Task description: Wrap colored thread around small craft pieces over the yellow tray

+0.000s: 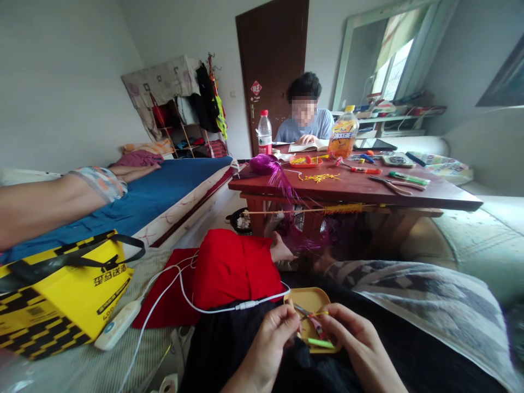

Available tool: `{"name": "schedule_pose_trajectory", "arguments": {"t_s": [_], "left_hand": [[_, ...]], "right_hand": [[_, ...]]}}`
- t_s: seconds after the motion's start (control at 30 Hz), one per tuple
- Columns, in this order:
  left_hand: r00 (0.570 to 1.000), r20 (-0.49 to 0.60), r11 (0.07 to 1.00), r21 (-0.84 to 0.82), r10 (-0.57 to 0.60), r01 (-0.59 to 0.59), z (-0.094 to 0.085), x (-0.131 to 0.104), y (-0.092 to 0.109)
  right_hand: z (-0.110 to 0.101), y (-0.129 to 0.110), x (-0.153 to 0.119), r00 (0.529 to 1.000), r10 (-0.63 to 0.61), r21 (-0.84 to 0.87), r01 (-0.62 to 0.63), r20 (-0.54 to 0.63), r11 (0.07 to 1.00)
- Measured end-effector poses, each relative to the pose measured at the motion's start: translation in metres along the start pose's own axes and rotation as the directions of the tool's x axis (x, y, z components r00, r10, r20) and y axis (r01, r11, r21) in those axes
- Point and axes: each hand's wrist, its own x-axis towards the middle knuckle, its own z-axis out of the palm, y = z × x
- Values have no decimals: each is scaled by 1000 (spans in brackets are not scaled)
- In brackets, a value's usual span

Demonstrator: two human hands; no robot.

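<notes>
On the left, the glossy yellow and black checkered bag (82, 295) stands well apart from the work. Nearer in, a white plastic cable (246, 305) crosses the bright red cloth (237, 267) and ends just beside the left hand (273, 329), so a sweep that way could snag.

That hand's thumb and forefinger are pinched together (what sits inside the pinch, I cannot tell). The 2 hands are near each other but apart. Between them, at the right fingertips, is a thin yellow strand (323, 313) above a shallow, round-cornered yellow tray (313, 297). It looks very light and bendable, easily lost from a loose grip; its end is best taken with 2 fingertips, gently. Below lie red-handled metal pliers (317, 328) and a lime-green stick (321, 343), with the raised rim close under the knuckles.

The right hand (355, 330) pinches the strand. Rightward, a grey and white patterned fabric (434, 300) slopes away; lifting upward seems the freer route, short of the dark red wooden table (409, 197).
</notes>
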Motion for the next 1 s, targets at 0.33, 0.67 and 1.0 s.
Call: {"name": "schedule_pose_trajectory", "arguments": {"t_s": [0.33, 0.67, 1.0], "left_hand": [[997, 28, 995, 74, -68, 65, 2, -4, 9], [996, 31, 939, 337, -85, 70, 18, 2, 20], [993, 11, 955, 275, -116, 108, 8, 0, 17]], "right_hand": [[4, -8, -1, 998, -58, -88, 58, 2, 994], [5, -15, -6, 991, -123, -325, 131, 45, 937], [6, -17, -1, 996, -13, -191, 29, 89, 981]]}}
